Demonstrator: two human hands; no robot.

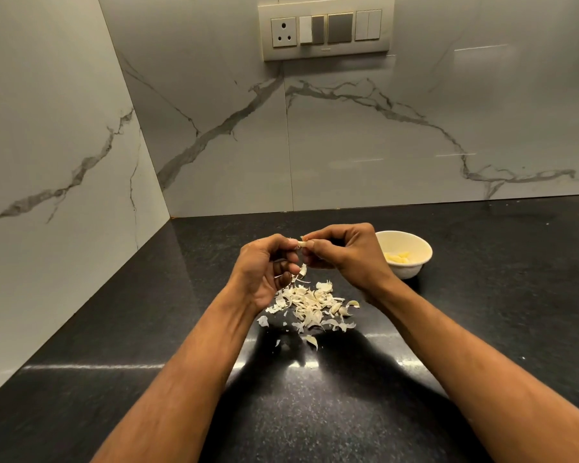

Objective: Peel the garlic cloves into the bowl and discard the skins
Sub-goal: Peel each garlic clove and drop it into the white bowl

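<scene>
Both hands meet above the black counter [482, 329], pinching one small garlic clove [302, 243] between their fingertips. My left hand [264, 265] holds it from the left with curled fingers, and a strip of skin [303, 270] hangs below that hand. My right hand [345, 252] pinches the clove from the right. Under the hands lies a pile of pale garlic skins [311, 305]. A white bowl [415, 262] stands just right of my right hand, with peeled cloves [396, 257] inside.
The counter sits in a corner of marble-look walls, left and behind. A switch panel with a socket [326, 28] is mounted high on the back wall. A few stray skin flakes [311, 340] lie nearer to me than the pile.
</scene>
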